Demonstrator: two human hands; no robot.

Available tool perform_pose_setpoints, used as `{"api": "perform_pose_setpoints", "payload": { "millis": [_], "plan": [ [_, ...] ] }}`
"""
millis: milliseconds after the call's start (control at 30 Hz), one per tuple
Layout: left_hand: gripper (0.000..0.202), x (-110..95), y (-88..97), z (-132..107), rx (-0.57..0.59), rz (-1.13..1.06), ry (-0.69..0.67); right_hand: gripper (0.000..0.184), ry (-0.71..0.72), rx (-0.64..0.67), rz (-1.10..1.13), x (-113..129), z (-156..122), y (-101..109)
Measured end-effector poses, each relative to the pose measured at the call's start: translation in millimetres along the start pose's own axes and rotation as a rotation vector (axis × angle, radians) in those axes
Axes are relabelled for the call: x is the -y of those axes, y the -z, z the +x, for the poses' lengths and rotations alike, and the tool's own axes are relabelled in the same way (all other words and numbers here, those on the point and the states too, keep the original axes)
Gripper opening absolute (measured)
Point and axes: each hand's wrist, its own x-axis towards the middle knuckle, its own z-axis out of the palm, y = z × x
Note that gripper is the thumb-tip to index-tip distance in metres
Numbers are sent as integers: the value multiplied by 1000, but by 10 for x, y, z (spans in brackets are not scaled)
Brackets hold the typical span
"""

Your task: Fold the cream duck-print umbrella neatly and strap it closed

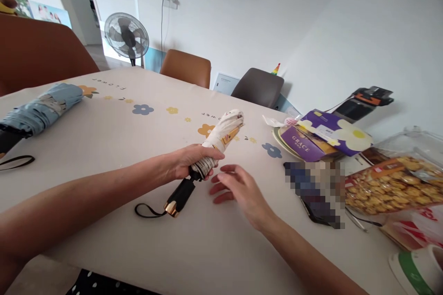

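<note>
A folded white umbrella [224, 130] with a yellow print lies slantwise over the middle of the table. My left hand [196, 160] is wrapped round its lower canopy, just above the black handle [183, 193]. The handle ends in a gold-coloured cap, and a black wrist strap [148, 212] loops out from it onto the tablecloth. Just right of the umbrella, my right hand [238, 189] hovers with its fingers apart and curved, holding nothing. Over at the left edge rests a folded light blue umbrella [44, 107], its dark handle cut off by the frame.
On the right are a purple tissue pack [335, 131], a purple GRACE box [301, 143], a partly blurred phone [311, 193], a snack bag [398, 182] and a white-and-green roll [415, 269]. Chairs [188, 67] and a fan [128, 37] stand beyond the flower-printed tablecloth [114, 138].
</note>
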Motion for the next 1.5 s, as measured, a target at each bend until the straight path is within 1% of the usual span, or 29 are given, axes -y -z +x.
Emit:
{"api": "perform_pose_setpoints", "payload": {
  "millis": [33,100,167,200,267,333,367,433,500,567,667,733,800,833,933,1033,1200,1333,1433,1500],
  "plan": [
    [28,3,4,11,-16,-26,-12,30,-38,65,32,-37,-1,-45],
    [29,15,1,18,-62,-40,-63,30,-61,182,132,-82,-3,-139],
    [28,41,-15,11,-92,-23,-137,31,-66,242,241,-100,2,-231],
    [27,60,-28,5,-99,-9,-173,31,-68,241,290,-106,9,-271],
    [25,108,-57,-7,-113,31,-230,31,-74,192,356,-120,27,-325],
    [24,162,-88,-16,-133,88,-280,25,-94,139,355,-140,41,-338],
    [25,187,-102,-19,-143,120,-304,22,-104,127,338,-153,45,-329],
    [27,228,-129,-20,-146,182,-344,18,-131,143,321,-175,50,-286],
    [30,252,-147,-11,-155,249,-344,17,-151,178,374,-189,58,-223],
    [32,261,-147,15,-187,304,-329,16,-176,210,477,-191,78,-156],
    [35,258,-98,89,-244,291,-319,15,-233,257,611,-183,123,-67],
    [36,255,-37,150,-274,258,-310,17,-295,331,627,-182,148,-29],
    [32,258,31,204,-322,280,-337,19,-336,394,608,-187,159,-15],
    [29,262,64,225,-357,316,-368,18,-336,396,612,-189,158,-17],
    [23,277,133,266,-426,436,-440,19,-323,324,656,-188,145,-42],
    [22,285,154,278,-415,522,-412,21,-323,285,691,-186,143,-59],
    [22,285,154,275,-357,675,-427,21,-313,324,735,-206,165,-14],
    [18,297,166,279,-360,691,-448,27,-299,449,764,-227,161,25],
    [12,305,177,292,-380,725,-456,30,-256,564,728,-251,154,31],
    [12,306,182,301,-392,748,-453,31,-247,612,693,-268,153,30]
  ]
}}
